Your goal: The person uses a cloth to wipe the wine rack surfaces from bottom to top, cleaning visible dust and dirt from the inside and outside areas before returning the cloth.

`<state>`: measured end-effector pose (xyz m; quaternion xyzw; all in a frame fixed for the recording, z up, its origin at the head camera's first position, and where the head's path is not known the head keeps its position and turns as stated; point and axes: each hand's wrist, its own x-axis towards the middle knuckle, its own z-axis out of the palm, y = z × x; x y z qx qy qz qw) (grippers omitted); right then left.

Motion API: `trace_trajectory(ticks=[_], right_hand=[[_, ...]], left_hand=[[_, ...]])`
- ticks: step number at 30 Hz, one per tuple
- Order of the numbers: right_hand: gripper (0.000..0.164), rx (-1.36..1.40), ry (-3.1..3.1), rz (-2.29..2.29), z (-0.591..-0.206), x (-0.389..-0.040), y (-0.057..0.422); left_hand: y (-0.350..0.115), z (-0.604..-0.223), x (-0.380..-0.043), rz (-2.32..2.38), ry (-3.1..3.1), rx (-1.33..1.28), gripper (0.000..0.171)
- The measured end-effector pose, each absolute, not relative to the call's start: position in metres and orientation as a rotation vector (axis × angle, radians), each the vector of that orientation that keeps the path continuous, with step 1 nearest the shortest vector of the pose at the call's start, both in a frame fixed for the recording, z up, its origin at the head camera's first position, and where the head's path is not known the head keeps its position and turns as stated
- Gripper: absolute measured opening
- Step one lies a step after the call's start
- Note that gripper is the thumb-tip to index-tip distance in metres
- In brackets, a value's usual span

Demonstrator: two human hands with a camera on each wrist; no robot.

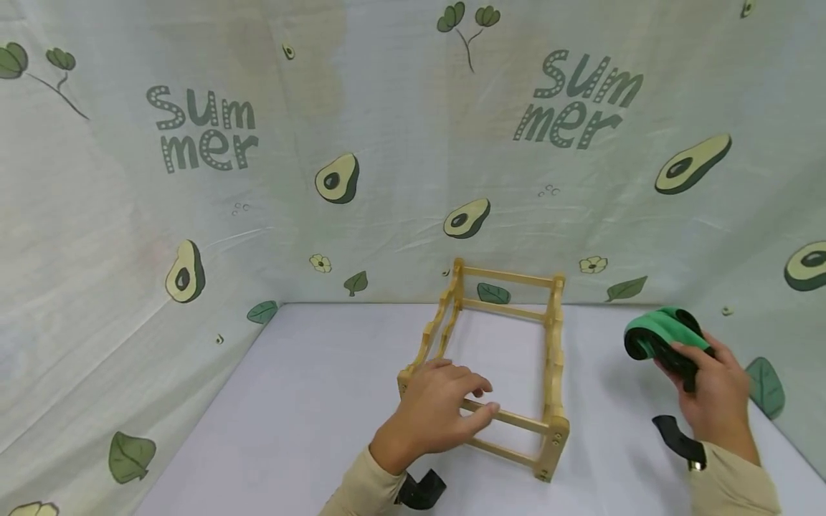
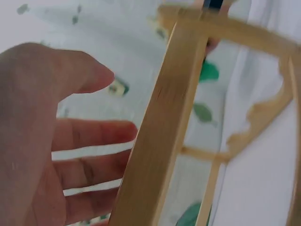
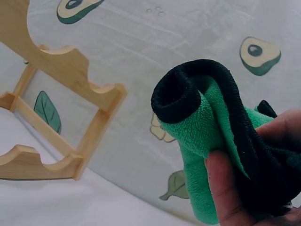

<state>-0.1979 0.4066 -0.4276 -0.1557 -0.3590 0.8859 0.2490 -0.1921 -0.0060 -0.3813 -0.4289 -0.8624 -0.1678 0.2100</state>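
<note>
A folded green cloth with black edging (image 1: 665,331) is held up by my right hand (image 1: 716,390), over the right side of the table. In the right wrist view the thumb and fingers pinch the towel-like cloth (image 3: 207,127), one end of it curling into a roll. A light wooden rack (image 1: 555,358) with scalloped side rails stands at the middle of the table. Over its near left corner is my left hand (image 1: 439,408), fingers loosely bent and apart. The left wrist view shows those fingertips (image 2: 124,132) right at a flat wooden bar (image 2: 164,122).
A white table (image 1: 310,401) spreads around the rack. Behind and to the left hangs a pale curtain (image 1: 387,107) printed with avocados, leaves and lettering. Black curved pieces (image 1: 422,491) show at both wrists, by the beige sleeves (image 1: 364,487).
</note>
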Motion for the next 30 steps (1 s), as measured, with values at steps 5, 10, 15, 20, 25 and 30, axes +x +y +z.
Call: trace_trajectory(ticks=[5, 10, 15, 20, 25, 30], right_hand=[[0.064, -0.443, -0.971, 2.420, -0.432, -0.197, 0.405], [0.069, -0.471, -1.010, 2.410, -0.432, -0.200, 0.402], [0.076, -0.537, -1.116, 2.375, -0.430, -0.201, 0.399], [0.075, -0.513, -1.114, 2.398, -0.427, -0.202, 0.399], [0.074, -0.497, -1.119, 2.400, -0.427, -0.202, 0.401], [0.073, -0.459, -1.062, 2.400, -0.425, -0.199, 0.399]], left_hand=[[0.038, -0.386, -0.172, -0.364, -2.496, -1.280, 0.051], [0.067, -0.392, -0.162, -0.314, -2.498, -1.231, 0.051], [0.078, -0.395, -0.160, -0.301, -2.397, -1.156, 0.047], [0.080, -0.397, -0.160, -0.378, -2.260, -1.129, 0.042], [0.080, -0.401, -0.157, -0.472, -2.174, -1.164, 0.044], [0.072, -0.403, -0.156, -0.423, -2.113, -1.244, 0.041]])
